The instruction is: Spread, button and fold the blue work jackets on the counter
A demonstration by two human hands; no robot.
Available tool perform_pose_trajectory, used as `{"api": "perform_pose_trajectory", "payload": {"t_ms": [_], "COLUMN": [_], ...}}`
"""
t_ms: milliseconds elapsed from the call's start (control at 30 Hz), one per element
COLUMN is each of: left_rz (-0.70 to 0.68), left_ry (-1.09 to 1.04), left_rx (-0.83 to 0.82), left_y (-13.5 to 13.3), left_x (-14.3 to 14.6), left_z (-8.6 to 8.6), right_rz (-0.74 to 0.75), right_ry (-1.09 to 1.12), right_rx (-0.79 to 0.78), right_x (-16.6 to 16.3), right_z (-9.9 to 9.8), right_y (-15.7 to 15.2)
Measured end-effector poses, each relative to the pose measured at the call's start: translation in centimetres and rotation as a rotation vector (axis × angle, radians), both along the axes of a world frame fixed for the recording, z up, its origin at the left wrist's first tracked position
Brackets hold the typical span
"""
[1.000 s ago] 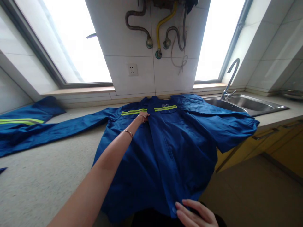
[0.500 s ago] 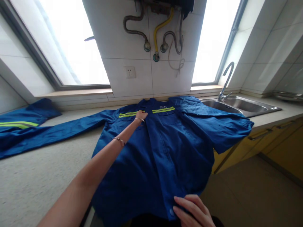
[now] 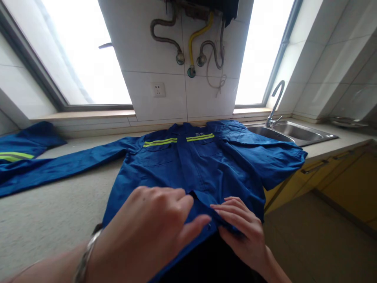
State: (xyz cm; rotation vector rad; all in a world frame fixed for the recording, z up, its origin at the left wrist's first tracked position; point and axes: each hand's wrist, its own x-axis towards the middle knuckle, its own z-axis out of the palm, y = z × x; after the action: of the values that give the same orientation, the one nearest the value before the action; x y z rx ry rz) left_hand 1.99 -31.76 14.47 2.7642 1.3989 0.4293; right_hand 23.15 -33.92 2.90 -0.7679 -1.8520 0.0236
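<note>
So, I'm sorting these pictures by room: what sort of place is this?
Most likely a kitchen. A double-basin steel sink with a curved faucet is set into the long counter, and yellow cabinets with handles stand below it.

Right hand (image 3: 243, 234) gripping blue jacket (image 3: 194, 169)

The left hand (image 3: 150, 228) hides part of the jacket (image 3: 191, 169); beyond this hand, chest lettering (image 3: 199, 134) is unreadably small.
</note>
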Motion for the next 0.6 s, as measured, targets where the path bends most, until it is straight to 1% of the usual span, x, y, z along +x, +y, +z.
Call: {"api": "perform_pose_trajectory", "payload": {"t_ms": [67, 133, 233, 300, 367, 433, 533, 600], "left_rz": [-0.044, -0.024, 0.026, 0.016, -0.030, -0.085, -0.149, -0.193], "left_ry": [-0.034, -0.027, 0.024, 0.055, 0.074, 0.076, 0.093, 0.142], "left_rx": [-0.006, 0.000, 0.015, 0.011, 0.000, -0.001, 0.027, 0.080], "left_y": [-1.6, -2.1, -1.7, -1.0, -0.2, 0.4, 1.0, 1.1], "left_x": [-0.1, 0.4, 1.7, 2.3, 2.5, 2.5, 2.2, 2.1], "left_z": [-1.4, -2.8, -4.4, -4.8, -4.5, -3.8, -2.4, -1.9], "right_rz": [-0.047, -0.096, -0.151, -0.173, -0.169, -0.144, -0.105, -0.094], "right_ry": [0.079, 0.126, 0.169, 0.187, 0.172, 0.127, 0.033, -0.029], "right_rx": [-0.037, -0.082, -0.126, -0.139, -0.152, -0.155, -0.092, -0.039], "right_x": [-0.2, -0.4, -0.5, -0.5, -0.4, -0.3, -0.1, 0.0], "right_z": [0.7, 1.1, 1.4, 1.5, 1.8, 2.1, 2.3, 2.5], "right_y": [0.4, 0.6, 1.0, 1.1, 1.3, 1.3, 1.3, 1.2]}}
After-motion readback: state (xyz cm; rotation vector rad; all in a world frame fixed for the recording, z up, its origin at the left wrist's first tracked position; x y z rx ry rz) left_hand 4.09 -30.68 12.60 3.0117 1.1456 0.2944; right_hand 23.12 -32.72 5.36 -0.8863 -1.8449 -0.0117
